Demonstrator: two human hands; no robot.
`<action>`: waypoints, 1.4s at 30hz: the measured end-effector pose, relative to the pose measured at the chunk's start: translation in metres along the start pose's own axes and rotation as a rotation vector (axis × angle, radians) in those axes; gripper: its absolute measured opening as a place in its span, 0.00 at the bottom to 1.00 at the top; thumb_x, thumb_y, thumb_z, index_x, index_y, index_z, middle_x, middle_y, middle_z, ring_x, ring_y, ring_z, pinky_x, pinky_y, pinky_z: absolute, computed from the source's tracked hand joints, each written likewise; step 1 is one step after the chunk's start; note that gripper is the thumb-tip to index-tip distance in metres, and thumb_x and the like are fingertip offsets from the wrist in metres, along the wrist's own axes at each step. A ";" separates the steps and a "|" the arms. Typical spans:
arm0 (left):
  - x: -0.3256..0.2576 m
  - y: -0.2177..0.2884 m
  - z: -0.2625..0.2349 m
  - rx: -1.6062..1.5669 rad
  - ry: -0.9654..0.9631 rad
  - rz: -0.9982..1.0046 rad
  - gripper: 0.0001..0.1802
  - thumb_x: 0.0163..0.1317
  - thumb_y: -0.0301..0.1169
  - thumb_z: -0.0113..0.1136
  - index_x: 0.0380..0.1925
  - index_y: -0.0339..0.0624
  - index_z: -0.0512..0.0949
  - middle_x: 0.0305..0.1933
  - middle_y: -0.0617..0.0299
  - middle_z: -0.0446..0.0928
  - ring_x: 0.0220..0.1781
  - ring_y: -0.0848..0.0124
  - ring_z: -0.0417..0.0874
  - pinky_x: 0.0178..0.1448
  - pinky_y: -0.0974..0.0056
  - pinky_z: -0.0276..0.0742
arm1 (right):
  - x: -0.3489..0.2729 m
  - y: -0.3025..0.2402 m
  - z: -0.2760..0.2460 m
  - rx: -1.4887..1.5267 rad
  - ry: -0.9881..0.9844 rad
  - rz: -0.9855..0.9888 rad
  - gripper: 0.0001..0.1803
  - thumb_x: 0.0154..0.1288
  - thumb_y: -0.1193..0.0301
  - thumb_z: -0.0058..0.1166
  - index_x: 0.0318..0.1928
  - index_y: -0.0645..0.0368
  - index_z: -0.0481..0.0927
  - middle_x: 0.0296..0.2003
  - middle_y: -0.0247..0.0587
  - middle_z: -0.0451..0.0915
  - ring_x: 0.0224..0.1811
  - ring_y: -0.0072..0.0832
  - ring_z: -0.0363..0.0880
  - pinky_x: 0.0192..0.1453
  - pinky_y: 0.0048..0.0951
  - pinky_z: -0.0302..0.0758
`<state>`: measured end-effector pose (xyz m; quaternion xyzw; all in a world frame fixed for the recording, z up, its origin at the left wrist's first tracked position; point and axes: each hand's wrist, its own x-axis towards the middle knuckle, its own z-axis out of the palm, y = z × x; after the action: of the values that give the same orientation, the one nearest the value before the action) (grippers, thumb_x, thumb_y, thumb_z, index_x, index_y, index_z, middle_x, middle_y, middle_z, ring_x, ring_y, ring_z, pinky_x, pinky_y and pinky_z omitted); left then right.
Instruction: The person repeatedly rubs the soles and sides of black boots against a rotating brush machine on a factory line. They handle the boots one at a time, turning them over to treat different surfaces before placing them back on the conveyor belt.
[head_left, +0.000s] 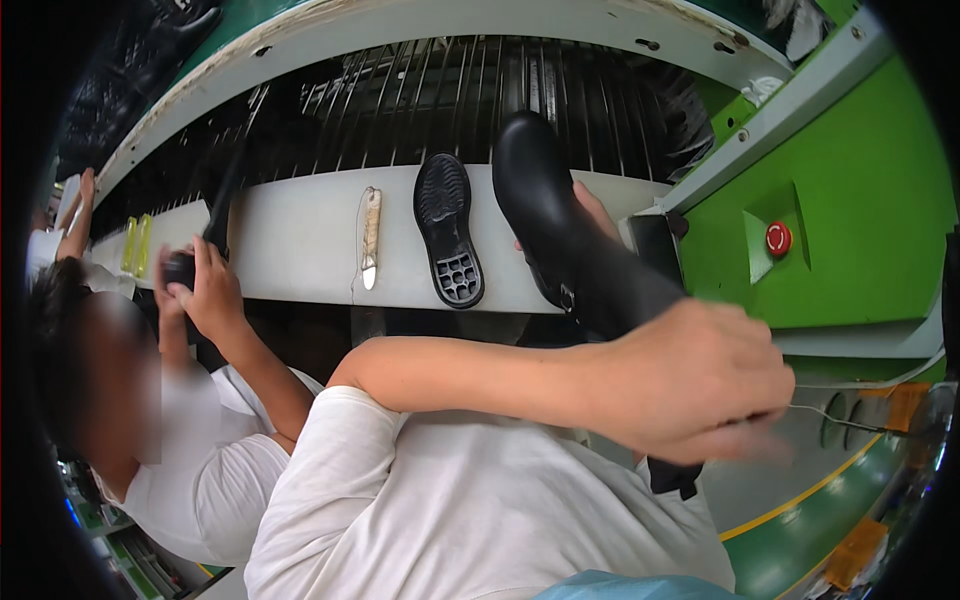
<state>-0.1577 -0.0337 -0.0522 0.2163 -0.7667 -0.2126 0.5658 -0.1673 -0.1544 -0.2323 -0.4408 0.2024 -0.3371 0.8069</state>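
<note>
Two hands of yours are on the black tall boot (560,235). Nearest you, your left hand (695,385) reaches across your white shirt toward four o'clock and is closed in a fist round the boot's shaft, whose open top shows just below the knuckles. The hand is blurred, so I judge it to be mid-motion. The boot runs up from that fist to the middle of the view, with its rounded toe pointing at twelve o'clock. Behind the boot's foot, at about one o'clock, only the fingertips of your right hand (597,212) show. They touch the far side of the leather, but I cannot tell whether they are clamped or merely bracing it.

This looks like a handling step: the boot is lifted clear of the white ledge (300,240) and held between both hands. Any next move calls for a firm hold on the shaft and room to swing the toe past the black outsole (447,230), which lies tread-up just beside it at eleven o'clock.

Farther left on the ledge lies a pale narrow strip (371,237). At nine o'clock a co-worker's hands (200,285) grip a dark object. Beyond the ledge runs a rack of dark bars (420,100). A red stop button (778,238) sits on the green housing (860,200) at two o'clock.
</note>
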 end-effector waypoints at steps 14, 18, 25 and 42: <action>-0.079 -0.080 -0.106 0.023 0.300 -0.453 0.33 0.64 0.29 0.85 0.68 0.34 0.83 0.66 0.48 0.91 0.68 0.56 0.94 0.77 0.52 0.86 | -0.078 0.004 0.006 -0.264 -0.015 -0.281 0.56 0.75 0.29 0.57 0.78 0.69 0.71 0.64 0.50 0.84 0.60 0.31 0.86 0.63 0.33 0.83; -0.081 -0.075 -0.100 -0.012 0.349 -0.444 0.29 0.64 0.26 0.83 0.64 0.34 0.86 0.60 0.47 0.94 0.66 0.56 0.95 0.75 0.52 0.87 | -0.088 0.029 -0.019 -0.169 -0.098 -0.201 0.61 0.73 0.24 0.56 0.80 0.70 0.71 0.66 0.51 0.84 0.64 0.33 0.87 0.66 0.34 0.83; -0.107 -0.096 -0.139 -0.115 0.398 -0.507 0.40 0.86 0.54 0.61 0.80 0.30 0.75 0.79 0.39 0.82 0.83 0.52 0.82 0.87 0.50 0.74 | -0.083 0.065 -0.049 0.001 -0.170 -0.063 0.68 0.72 0.17 0.49 0.79 0.74 0.71 0.62 0.60 0.86 0.55 0.38 0.91 0.56 0.35 0.88; -0.153 -0.094 -0.192 -0.261 0.767 -0.704 0.21 0.83 0.26 0.64 0.71 0.31 0.75 0.61 0.36 0.91 0.60 0.49 0.97 0.62 0.49 0.97 | -0.053 0.009 0.005 0.398 -0.277 0.222 0.66 0.79 0.17 0.27 0.76 0.72 0.76 0.59 0.67 0.87 0.60 0.49 0.92 0.62 0.40 0.90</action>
<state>0.0757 -0.0387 -0.1731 0.4503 -0.3531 -0.3890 0.7219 -0.1977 -0.1099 -0.2353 -0.2905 0.0667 -0.2160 0.9298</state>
